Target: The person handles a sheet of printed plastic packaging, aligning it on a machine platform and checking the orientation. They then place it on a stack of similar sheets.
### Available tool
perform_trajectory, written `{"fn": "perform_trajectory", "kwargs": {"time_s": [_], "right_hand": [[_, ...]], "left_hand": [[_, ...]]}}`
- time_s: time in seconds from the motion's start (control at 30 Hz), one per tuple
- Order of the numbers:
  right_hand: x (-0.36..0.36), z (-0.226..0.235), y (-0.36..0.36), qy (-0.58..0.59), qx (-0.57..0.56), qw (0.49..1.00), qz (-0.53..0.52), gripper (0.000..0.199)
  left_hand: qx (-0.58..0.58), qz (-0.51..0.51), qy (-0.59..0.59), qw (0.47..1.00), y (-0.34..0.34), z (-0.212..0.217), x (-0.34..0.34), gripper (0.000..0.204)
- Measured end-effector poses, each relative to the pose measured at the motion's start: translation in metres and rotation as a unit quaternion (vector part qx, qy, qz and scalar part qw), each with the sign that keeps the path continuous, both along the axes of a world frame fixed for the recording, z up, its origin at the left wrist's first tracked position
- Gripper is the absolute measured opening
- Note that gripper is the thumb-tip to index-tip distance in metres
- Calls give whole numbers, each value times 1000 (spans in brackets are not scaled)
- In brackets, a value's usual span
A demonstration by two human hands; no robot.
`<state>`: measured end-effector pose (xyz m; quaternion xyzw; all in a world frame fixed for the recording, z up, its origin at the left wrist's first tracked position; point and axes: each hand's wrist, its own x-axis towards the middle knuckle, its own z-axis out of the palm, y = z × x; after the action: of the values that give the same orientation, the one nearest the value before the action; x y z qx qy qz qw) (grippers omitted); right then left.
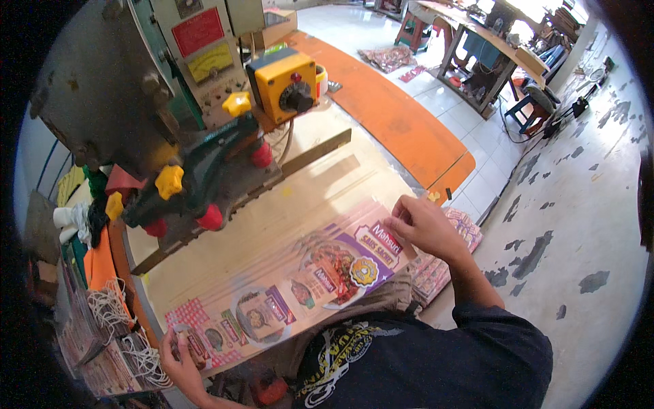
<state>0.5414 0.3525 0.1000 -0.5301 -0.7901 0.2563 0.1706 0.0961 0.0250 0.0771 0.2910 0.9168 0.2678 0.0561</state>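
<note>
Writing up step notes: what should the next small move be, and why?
Probably nudge the printed sheets square toward the metal bar: their far edges look staggered, a strip of pale board separates them from the bar, and the left grip and right grip sit at opposite ends.

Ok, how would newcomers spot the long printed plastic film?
Find the cream tabletop below the dark metal machine. Along its near side, between the left hand and right hand, lies the film. Its red-and-white checked left end sets it apart from the plain tabletop.
</note>
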Motion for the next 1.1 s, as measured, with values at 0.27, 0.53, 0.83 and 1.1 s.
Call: {"fn": "perform_trajectory", "kwargs": {"time_s": [0.27, 0.53, 0.83, 1.1], "right_hand": [[-4, 3, 4, 23, -28, 999, -16, 39], [-3, -10, 7, 57, -40, 997, -15, 44], [-5, 5, -2, 34, -34, 999, 9, 37], [-2, -4, 1, 11, 44, 999, 29, 32]], "left_hand": [[79, -82, 81, 990, 4, 5, 7, 46], [76, -37, 4, 996, 7, 18, 19, 44], [64, -37, -8, 997, 9, 26, 21, 38], [79, -55, 4, 995, 6, 19, 17, 37]]}}
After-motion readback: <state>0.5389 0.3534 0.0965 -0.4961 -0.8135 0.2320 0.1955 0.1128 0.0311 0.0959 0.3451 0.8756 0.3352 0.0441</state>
